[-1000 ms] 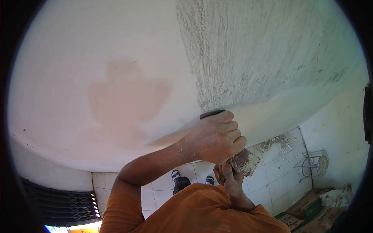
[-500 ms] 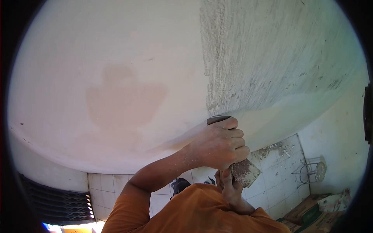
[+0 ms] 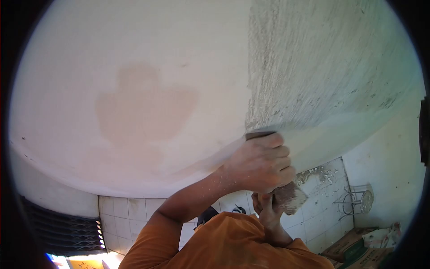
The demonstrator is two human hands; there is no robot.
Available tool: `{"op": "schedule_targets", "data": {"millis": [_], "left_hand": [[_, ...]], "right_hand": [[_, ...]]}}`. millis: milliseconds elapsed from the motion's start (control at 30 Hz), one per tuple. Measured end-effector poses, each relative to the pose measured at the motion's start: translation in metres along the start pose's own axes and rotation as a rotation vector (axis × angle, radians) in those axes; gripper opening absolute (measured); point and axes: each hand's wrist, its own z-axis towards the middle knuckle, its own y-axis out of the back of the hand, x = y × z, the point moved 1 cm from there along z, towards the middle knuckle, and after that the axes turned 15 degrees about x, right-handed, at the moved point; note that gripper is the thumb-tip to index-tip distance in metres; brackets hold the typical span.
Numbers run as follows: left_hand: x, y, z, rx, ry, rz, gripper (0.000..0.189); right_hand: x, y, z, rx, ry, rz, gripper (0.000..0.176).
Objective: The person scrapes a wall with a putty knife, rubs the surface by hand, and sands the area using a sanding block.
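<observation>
Standing off to the side here: the left hand point(image 3: 262, 161) is clenched tight around a flat tool point(image 3: 260, 133). Only its dark top edge shows above the knuckles, so I can't tell if it's a scraper or a filling knife. That edge is pressed flat to the wall point(image 3: 134, 54), right at the bottom corner of the rough grey patch point(image 3: 322, 67) where it meets the smooth paint. The right hand point(image 3: 266, 207) sits just below, closed around a second blade point(image 3: 290, 197) that's crusted with dried grey muck and held clear of the wall. If it were me, I'd keep the working edge at a low angle with even pressure across the whole width, since tipping onto one corner looks like a good way to gouge a line. I'd also start each pass slightly inside the rough patch so the border doesn't end up as a ridge. Wiping the edge off on that second blade between passes should stop grit dragging streaks (there's already plenty of streaking in the patch). Also watch your footing, because there's a scatter of crumbs point(image 3: 313, 172) on the tiled floor point(image 3: 134, 210) by the wall, near a wire stool point(image 3: 356, 201).
</observation>
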Motion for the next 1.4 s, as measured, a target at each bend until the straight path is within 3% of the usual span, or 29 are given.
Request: {"op": "schedule_targets", "data": {"millis": [400,533,633,800,967,1067,1233,1267,1400], "left_hand": [[-0.008,-0.003,-0.005,0.056,0.084,-0.08,0.017],[-0.008,0.003,-0.003,0.009,0.059,-0.092,0.017],[-0.007,-0.006,-0.009,-0.009,0.053,-0.028,0.017],[-0.004,0.011,0.005,-0.042,0.053,-0.033,0.017],[-0.005,0.006,-0.003,0.035,0.071,-0.045,0.015],[-0.004,0.017,0.003,0.021,0.052,-0.022,0.014],[-0.007,0.007,-0.003,0.039,0.115,-0.056,0.014],[-0.003,0.007,0.002,-0.059,0.075,-0.043,0.017],[-0.002,0.026,0.015,-0.081,0.069,-0.059,0.017]], "right_hand": [[0.008,0.007,-0.015,-0.021,-0.203,0.022,0.024],[0.022,0.004,-0.016,0.007,-0.129,-0.105,0.029],[-0.004,0.014,-0.018,0.025,-0.233,-0.123,0.028],[0.016,0.008,-0.005,0.051,-0.124,-0.004,0.026],[0.014,0.008,-0.014,-0.012,-0.302,-0.036,0.022],[0.029,-0.002,0.0,0.048,-0.104,-0.016,0.023],[0.014,0.012,-0.01,0.054,-0.259,-0.014,0.025],[0.025,0.008,-0.007,0.04,-0.226,-0.027,0.025],[0.038,0.004,-0.008,0.028,-0.236,0.07,0.024]]}}
